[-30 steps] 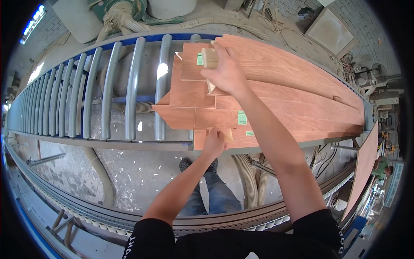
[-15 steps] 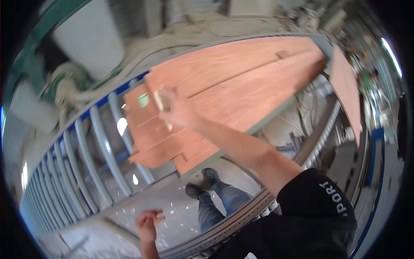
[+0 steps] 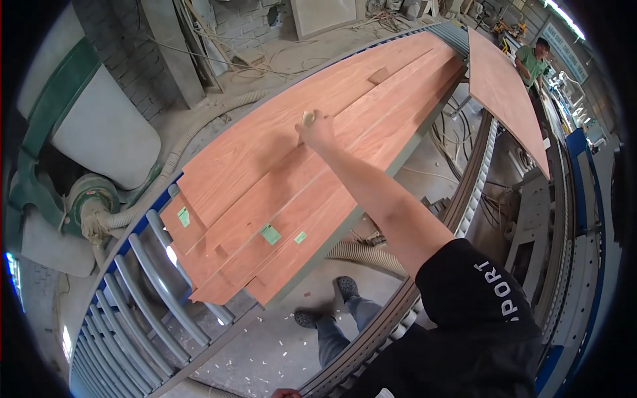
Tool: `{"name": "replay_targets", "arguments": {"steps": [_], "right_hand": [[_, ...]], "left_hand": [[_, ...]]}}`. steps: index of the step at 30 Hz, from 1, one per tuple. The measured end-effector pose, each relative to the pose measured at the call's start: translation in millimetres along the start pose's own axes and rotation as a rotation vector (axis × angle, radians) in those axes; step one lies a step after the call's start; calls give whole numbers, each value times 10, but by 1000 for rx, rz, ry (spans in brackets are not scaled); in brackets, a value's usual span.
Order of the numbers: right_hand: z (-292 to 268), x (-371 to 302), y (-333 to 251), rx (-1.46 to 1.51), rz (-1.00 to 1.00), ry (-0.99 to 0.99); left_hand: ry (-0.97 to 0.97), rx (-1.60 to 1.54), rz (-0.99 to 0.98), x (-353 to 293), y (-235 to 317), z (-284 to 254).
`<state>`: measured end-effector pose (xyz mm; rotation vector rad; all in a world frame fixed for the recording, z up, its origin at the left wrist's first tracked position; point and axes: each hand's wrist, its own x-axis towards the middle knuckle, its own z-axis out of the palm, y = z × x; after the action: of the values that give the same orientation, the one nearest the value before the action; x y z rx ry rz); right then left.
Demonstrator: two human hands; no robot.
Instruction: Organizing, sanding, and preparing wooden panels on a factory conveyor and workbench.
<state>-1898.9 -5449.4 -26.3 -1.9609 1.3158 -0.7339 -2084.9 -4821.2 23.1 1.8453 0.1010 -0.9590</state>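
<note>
My right hand (image 3: pixel 317 132) is closed on a small pale-yellow object (image 3: pixel 308 119), possibly a roll or a block; its exact kind does not show. It is over the middle of the reddish wooden boards (image 3: pixel 239 179), casting a shadow to its left. Green labels lie on the near end of the boards: one (image 3: pixel 184 216) at the left, a larger one (image 3: pixel 270 233) and a smaller one (image 3: pixel 300 237) to its right. Of my left hand (image 3: pixel 286 393), only a sliver shows at the bottom edge, with its fingers mostly out of sight.
The boards rest on a roller conveyor (image 3: pixel 159 278) with grey rollers. To the right stands a tilted wooden panel (image 3: pixel 504 93). A person in green (image 3: pixel 531 63) is at the far right. Green-and-white machinery (image 3: pixel 99 126) and a ribbed hose (image 3: pixel 192 132) lie to the left.
My right hand has moved away from the near end toward the boards' middle, still holding the pale object. My left hand has dropped almost out of view. The view has shifted, and more labels show.
</note>
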Motion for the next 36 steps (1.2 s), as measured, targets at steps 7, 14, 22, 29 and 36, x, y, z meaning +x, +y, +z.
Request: {"name": "replay_targets", "arguments": {"steps": [7,14,22,29,36], "right_hand": [[-82,1146,203,-137,181,-78],[-396,1200,1101,-537,-556,-366],[-759,1415,1191,-880,-1046,-541],[-979,1272,1111,-1021,-1120,-708],[-824,1207,1289,-989,-1033,-561]], "left_hand": [[140,574,-15,-192,99,624],[313,759,106,-168,69,802],[181,620,-137,-92,78,732],[52,713,-136,-56,-32,597],[262,794,-16,-85,310,977]]}}
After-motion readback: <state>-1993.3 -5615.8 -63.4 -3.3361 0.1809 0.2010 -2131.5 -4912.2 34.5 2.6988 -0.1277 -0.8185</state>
